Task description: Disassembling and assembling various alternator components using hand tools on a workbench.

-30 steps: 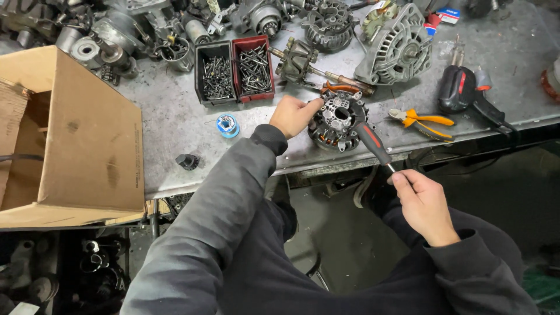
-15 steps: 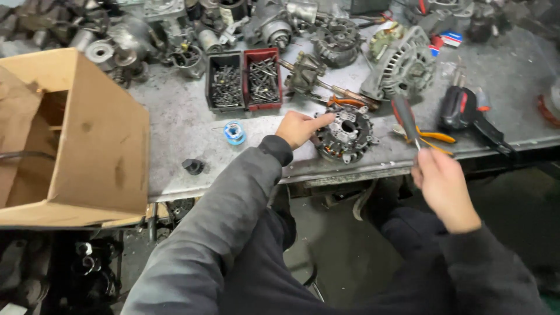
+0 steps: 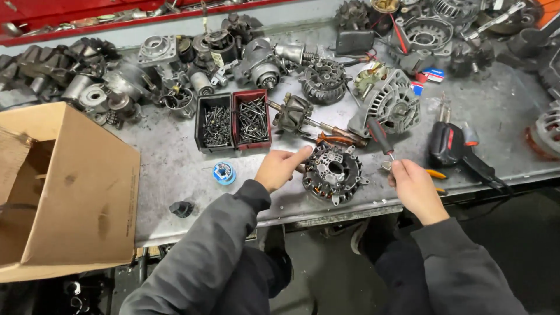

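**Hands steadied a round metal part at the worktop's near edge**

The left hand [image 3: 280, 168] rested partly curled against the nine o'clock side of a round, finned metal part [image 3: 333, 172], thumb stretched toward its rim, gripping nothing outright; that looked like bracing so the part would not turn or slide. The right hand [image 3: 415, 189], at three o'clock of the part, was closed around the metal shank of a screwdriver [image 3: 382, 139], its black-and-red handle pointing away toward eleven o'clock. Holding it by the shank rather than the handle suggested the tool was being turned about in the hand, though the tip was hidden. The part lay flat near the worktop [image 3: 175, 169] edge, within easy reach of both hands. At nine o'clock sat a small blue spool [image 3: 223, 172]. Farther, at eleven o'clock, a black bin [image 3: 214, 123] and a red bin [image 3: 252, 119] held screws side by side, sorted and reachable. A cardboard box [image 3: 70, 186] stood open at far nine o'clock.
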